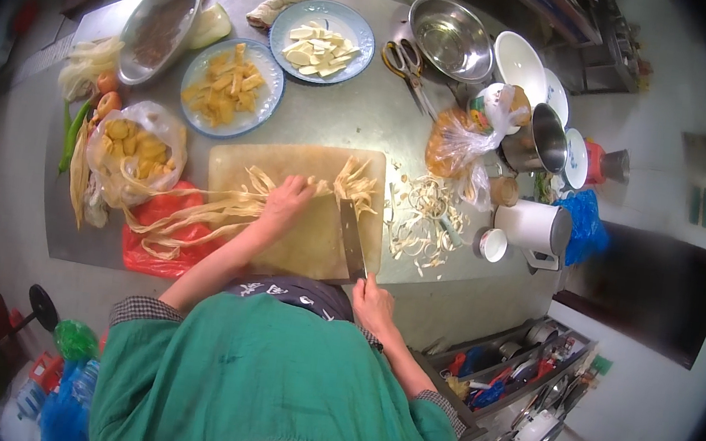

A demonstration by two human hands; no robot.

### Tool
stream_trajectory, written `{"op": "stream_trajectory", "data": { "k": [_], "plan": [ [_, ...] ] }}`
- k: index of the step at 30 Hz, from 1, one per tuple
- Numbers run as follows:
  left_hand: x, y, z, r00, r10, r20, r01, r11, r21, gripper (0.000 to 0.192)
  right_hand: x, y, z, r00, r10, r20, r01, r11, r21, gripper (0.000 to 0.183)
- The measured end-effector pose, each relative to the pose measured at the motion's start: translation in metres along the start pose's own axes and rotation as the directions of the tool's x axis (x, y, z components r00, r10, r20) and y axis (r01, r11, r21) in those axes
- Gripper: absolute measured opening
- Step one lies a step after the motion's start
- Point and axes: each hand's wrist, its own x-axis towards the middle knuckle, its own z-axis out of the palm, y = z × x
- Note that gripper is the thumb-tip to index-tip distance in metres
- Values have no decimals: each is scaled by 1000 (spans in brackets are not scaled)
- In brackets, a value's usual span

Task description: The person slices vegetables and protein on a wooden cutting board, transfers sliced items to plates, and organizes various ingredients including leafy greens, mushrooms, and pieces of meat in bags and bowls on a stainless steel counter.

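On the cutting board (298,250) my left hand (288,204) presses down a bundle of pale yellow dried strips (198,217), which look like dried tofu skin or a dried vegetable. Their long ends trail left over a red plastic bag (158,258). My right hand (374,303) grips the handle of a kitchen knife (352,240) at the board's near right edge. The blade points away from me, its tip beside a heap of cut pieces (356,185). The strips' near end under my left fingers is partly hidden.
Left of the board lies a plastic bag of yellow pieces (134,149). Beyond stand a plate of tan strips (260,120) and a plate of white slices (364,54). Scissors (409,74), peelings (420,227), a steel bowl (476,65) and a white pitcher (523,224) are on the right.
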Motion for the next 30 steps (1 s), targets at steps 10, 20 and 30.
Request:
{"op": "stream_trajectory", "data": {
  "k": [10, 20, 30],
  "plan": [
    [5, 10, -22, 998, -7, 58, 1, 995, 98, 58, 16, -16, -11, 983, -129, -131, 134, 990, 34, 22],
    [-33, -15, -54, 986, -46, 158, 9, 974, 228, 61, 38, -52, 11, 960, -278, 44, 280, 958, -56, 18],
    [-34, -13, -51, 990, 106, 93, -127, 958, 257, 37, 73, -61, 31, 953, -300, 50, 302, 952, -45, 36]
  ]
}}
